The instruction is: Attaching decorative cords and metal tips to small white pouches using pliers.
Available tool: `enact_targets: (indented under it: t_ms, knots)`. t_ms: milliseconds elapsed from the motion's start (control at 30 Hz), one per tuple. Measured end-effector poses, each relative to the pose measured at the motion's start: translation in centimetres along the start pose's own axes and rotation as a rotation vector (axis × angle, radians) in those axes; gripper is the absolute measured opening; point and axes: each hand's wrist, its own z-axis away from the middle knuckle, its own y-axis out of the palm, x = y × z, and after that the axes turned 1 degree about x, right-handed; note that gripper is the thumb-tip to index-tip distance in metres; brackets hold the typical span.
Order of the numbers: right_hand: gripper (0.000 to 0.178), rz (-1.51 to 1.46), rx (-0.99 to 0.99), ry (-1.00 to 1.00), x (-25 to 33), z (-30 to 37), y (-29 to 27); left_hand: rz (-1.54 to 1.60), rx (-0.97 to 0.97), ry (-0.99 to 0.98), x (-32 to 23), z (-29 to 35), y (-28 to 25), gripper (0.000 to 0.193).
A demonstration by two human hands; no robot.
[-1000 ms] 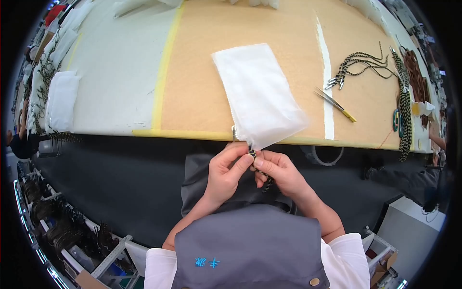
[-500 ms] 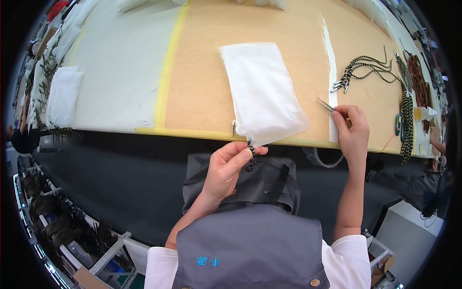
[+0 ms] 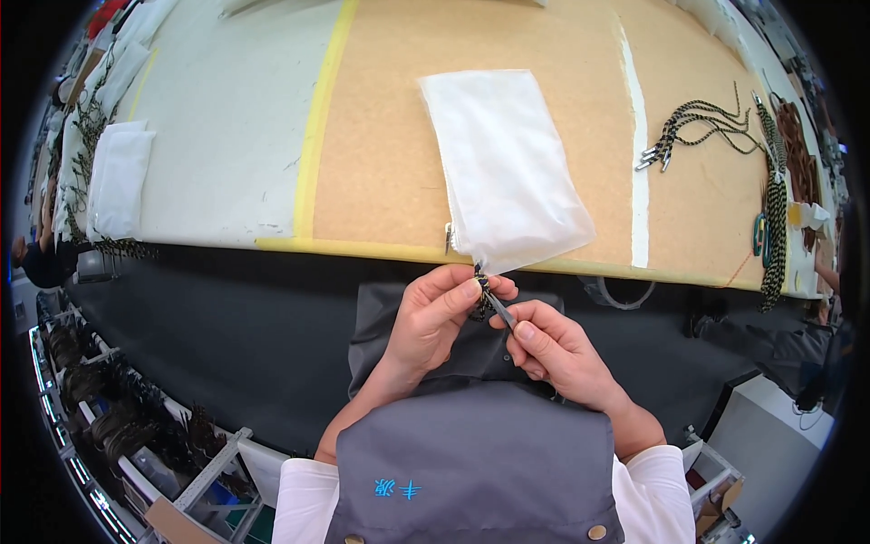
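Note:
A white translucent pouch (image 3: 507, 168) lies flat on the table, one lower corner hanging over its front edge. A small metal piece, perhaps a zip pull (image 3: 449, 238), shows at its left side. My left hand (image 3: 426, 317) pinches a dark, yellow-flecked cord (image 3: 478, 313), bunched in a knot or loop at that corner, between thumb and forefinger. In my right hand (image 3: 564, 352) are metal tweezers (image 3: 501, 311), gripped between thumb and fingers. Their tips meet the cord close to my left thumb; whether they grip a strand is hidden.
Several metal-tipped cords (image 3: 693, 122) lie on the table's right part. Beyond them are a long cord bundle (image 3: 775, 204), brown cords (image 3: 793, 136) and green-handled scissors (image 3: 759, 236). Folded white pouches (image 3: 120, 181) are stacked at the left. Yellow tape (image 3: 417, 252) runs along the front edge.
My right hand has brought the tweezers from above the table's right part down and left to the cord. My left hand keeps its pinch. The view has shifted slightly.

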Motion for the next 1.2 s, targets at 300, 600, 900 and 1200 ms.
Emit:
enact_targets:
  t_ms: [300, 600, 900, 1200]
  knots:
    - [0.027, -0.002, -0.031, -0.037, 0.1, -0.6, 0.5, -0.028, -0.016, 0.043, 0.4, 0.0, 0.0, 0.020]
    - [0.021, 0.119, -0.132, -0.211, -1.0, -1.6, 0.3, -0.039, -0.038, 0.066, 0.3, -0.2, 0.1, 0.030]
    - [0.018, 0.389, -0.204, -0.326, -1.3, -1.7, -0.2, 0.002, -0.056, 0.008, 0.4, -0.2, 0.4, 0.032]
    - [0.014, 0.681, -0.356, -0.482, -0.8, -1.5, 0.8, -0.008, -0.176, 0.056, 0.8, 0.0, 1.7, 0.026]
